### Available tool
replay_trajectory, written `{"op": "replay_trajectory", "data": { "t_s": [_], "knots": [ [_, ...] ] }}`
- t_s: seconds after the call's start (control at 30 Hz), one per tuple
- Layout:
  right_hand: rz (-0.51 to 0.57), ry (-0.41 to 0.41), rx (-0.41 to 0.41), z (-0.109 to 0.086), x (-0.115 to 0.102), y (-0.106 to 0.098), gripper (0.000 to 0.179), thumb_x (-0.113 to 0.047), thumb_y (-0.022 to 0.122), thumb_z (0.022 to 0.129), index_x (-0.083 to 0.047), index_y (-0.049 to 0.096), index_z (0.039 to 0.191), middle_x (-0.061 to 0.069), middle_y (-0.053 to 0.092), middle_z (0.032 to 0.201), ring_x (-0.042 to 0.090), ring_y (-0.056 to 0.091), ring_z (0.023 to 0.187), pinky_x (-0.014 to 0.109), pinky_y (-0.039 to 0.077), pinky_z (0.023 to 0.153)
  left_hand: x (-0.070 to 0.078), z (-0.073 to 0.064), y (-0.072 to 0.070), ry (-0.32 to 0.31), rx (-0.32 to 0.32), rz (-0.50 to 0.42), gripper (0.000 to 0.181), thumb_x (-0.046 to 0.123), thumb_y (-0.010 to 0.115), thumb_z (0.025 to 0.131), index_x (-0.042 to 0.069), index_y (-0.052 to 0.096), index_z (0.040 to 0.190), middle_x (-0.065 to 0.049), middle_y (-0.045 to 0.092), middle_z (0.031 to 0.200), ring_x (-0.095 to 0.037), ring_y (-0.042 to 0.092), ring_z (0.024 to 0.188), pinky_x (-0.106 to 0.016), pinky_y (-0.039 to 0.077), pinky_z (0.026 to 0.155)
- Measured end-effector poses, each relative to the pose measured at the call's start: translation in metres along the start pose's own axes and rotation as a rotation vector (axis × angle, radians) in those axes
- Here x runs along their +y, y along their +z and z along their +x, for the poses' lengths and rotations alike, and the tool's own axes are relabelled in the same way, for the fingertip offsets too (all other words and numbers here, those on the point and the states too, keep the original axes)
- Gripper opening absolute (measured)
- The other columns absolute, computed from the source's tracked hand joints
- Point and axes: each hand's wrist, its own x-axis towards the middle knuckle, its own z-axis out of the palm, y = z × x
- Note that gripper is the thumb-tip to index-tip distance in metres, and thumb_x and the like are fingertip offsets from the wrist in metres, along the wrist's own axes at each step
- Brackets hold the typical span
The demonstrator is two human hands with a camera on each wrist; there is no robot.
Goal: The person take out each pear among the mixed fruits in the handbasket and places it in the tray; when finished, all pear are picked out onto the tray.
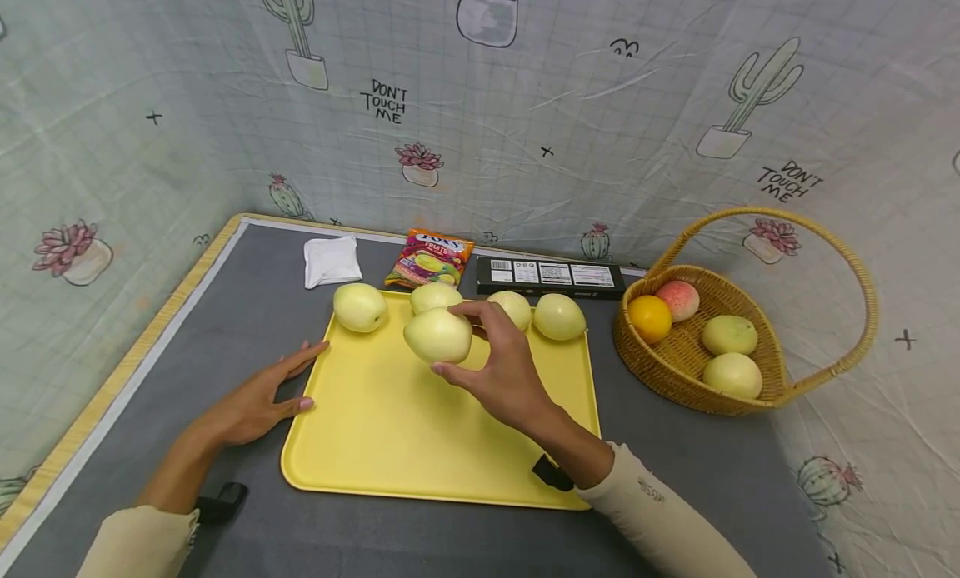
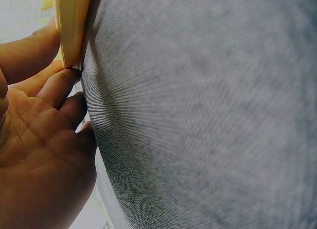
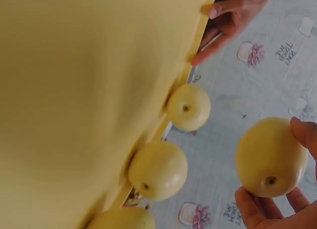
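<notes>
My right hand (image 1: 504, 374) holds a smooth pale yellow-green fruit (image 1: 437, 336) between thumb and fingertips, raised over the yellow tray (image 1: 405, 445). In the right wrist view a small dark stem pit shows on that held fruit (image 3: 270, 154); its exact kind I cannot tell. Several similar fruits lie along the tray's far edge, from one at the far left corner (image 1: 360, 307) to another at the far right (image 1: 559, 316). With fingers spread, my left hand (image 1: 247, 405) touches the tray's left rim. The left wrist view shows its thumb and fingertips against the rim (image 2: 73, 28).
At the right stands a wicker basket (image 1: 667, 378) with a tall handle, holding an orange (image 1: 650, 318), a peach (image 1: 678, 300) and two pale fruits. Behind the tray lie a white packet (image 1: 332, 261), a candy bag (image 1: 430, 259) and a black box (image 1: 551, 278). A printed curtain surrounds the table.
</notes>
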Motion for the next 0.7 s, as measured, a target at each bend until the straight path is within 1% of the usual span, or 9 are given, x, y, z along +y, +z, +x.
{"op": "replay_trajectory", "data": {
  "t_s": [0.1, 0.23, 0.4, 0.53, 0.63, 0.7],
  "knots": [
    [0.008, -0.011, -0.023, 0.001, -0.001, 0.009, 0.069, -0.017, 0.095, 0.081, -0.014, 0.059, 0.139, 0.004, 0.061, 0.137, 0.019, 0.063, 0.128, 0.037, 0.056, 0.111, 0.000, 0.000, 0.000, 0.002, 0.003, -0.005, 0.088, 0.020, 0.079, 0.095, 0.011, 0.031, 0.168, -0.031, 0.024, 0.172, -0.063, 0.011, 0.158, -0.085, 0.013, 0.116],
    [0.006, -0.028, -0.050, 0.003, -0.002, 0.020, 0.068, -0.018, 0.095, 0.081, -0.014, 0.059, 0.138, 0.004, 0.061, 0.136, 0.018, 0.065, 0.125, 0.039, 0.057, 0.109, 0.001, 0.000, 0.001, 0.004, 0.005, -0.014, 0.088, 0.020, 0.079, 0.095, 0.011, 0.031, 0.168, -0.030, 0.025, 0.172, -0.062, 0.010, 0.158, -0.085, 0.012, 0.116],
    [-0.011, -0.041, -0.093, 0.007, -0.004, 0.033, 0.068, -0.020, 0.095, 0.081, -0.014, 0.058, 0.138, 0.002, 0.062, 0.135, 0.016, 0.064, 0.124, 0.035, 0.057, 0.109, 0.000, 0.000, 0.000, 0.003, 0.000, -0.018, 0.088, 0.017, 0.079, 0.095, 0.009, 0.030, 0.168, -0.032, 0.024, 0.172, -0.062, 0.010, 0.158, -0.084, 0.008, 0.118],
    [-0.025, -0.033, -0.124, 0.010, -0.006, 0.042, 0.068, -0.021, 0.095, 0.081, -0.014, 0.058, 0.138, 0.002, 0.063, 0.134, 0.015, 0.064, 0.123, 0.036, 0.057, 0.106, 0.000, 0.000, -0.001, 0.015, 0.002, -0.017, 0.088, 0.015, 0.078, 0.095, 0.007, 0.030, 0.168, -0.033, 0.025, 0.171, -0.063, 0.011, 0.158, -0.084, 0.008, 0.119],
    [-0.033, -0.023, -0.147, 0.013, -0.006, 0.047, 0.068, -0.021, 0.096, 0.081, -0.015, 0.058, 0.138, 0.002, 0.064, 0.133, 0.015, 0.064, 0.121, 0.039, 0.058, 0.104, 0.000, -0.001, -0.001, 0.023, 0.007, -0.016, 0.087, 0.016, 0.078, 0.095, 0.008, 0.031, 0.168, -0.033, 0.026, 0.171, -0.063, 0.012, 0.157, -0.084, 0.008, 0.118],
    [-0.042, -0.013, -0.164, 0.015, -0.004, 0.051, 0.068, -0.022, 0.096, 0.081, -0.015, 0.058, 0.137, 0.001, 0.064, 0.132, 0.014, 0.064, 0.121, 0.037, 0.058, 0.103, 0.001, -0.001, -0.001, 0.022, 0.007, -0.016, 0.086, 0.017, 0.078, 0.095, 0.008, 0.032, 0.167, -0.032, 0.026, 0.171, -0.063, 0.011, 0.157, -0.085, 0.009, 0.118]
  ]
}}
